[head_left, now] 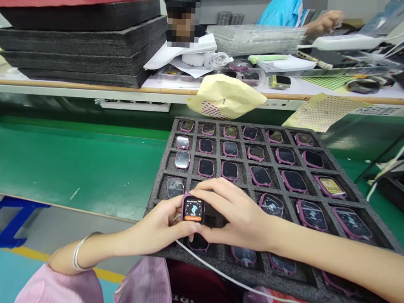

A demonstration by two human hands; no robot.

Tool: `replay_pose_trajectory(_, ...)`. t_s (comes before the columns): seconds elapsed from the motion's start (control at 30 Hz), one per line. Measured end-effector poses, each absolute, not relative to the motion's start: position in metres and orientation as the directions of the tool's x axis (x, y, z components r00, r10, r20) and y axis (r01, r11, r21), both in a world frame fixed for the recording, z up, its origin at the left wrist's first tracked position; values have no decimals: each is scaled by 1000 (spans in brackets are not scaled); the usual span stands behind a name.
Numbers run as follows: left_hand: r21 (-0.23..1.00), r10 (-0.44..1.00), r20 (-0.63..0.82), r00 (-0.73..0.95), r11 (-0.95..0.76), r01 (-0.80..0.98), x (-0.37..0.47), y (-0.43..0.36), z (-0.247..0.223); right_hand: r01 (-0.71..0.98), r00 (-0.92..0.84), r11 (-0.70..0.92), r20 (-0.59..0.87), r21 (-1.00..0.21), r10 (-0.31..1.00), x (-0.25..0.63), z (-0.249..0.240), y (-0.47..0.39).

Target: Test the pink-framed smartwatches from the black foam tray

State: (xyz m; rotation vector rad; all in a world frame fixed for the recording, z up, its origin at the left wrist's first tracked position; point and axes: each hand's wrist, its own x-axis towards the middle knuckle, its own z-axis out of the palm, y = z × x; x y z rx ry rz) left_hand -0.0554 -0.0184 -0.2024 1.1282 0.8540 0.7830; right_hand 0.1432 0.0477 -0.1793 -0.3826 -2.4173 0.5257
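Observation:
A purple-cased smartwatch [193,209] with a lit screen is held between both my hands, just above a black foam tray [197,254]. My left hand [163,223] grips it from the left, thumb along its lower edge. From the right, my right hand [236,211] closes on the same watch with its fingers along the top and its thumb below. A white cable [216,279] runs from under my left hand across the tray's front edge. Rows of similar watches [229,170] lie in the tray's compartments, some with lit screens. My hands and arms hide several compartments.
Behind the tray, a shelf [90,92] carries stacked black foam trays [79,52], clear plastic trays [255,37], papers and a coiled white cable [221,60]. Yellow paper [229,97] hangs over its edge. Two people are beyond it. The tray rests on a green bench [71,159].

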Motion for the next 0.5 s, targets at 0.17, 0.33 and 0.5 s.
replay_pose_trajectory(0.17, 955, 892, -170, 418, 253, -153, -55, -18, -199, 198, -716, 816, 489, -543, 498, 152, -170, 63)
replay_pose_trajectory(0.33, 937, 889, -239, 390, 317, -149, -63, -27, -188, 436, -826, 812, 186, -388, 532, 163, -174, 73)
replay_pose_trajectory(0.5, 943, 879, -226, 420, 306, -133, -73, -40, -189, 395, -882, 883, 164, -254, 442, 146, -161, 71)
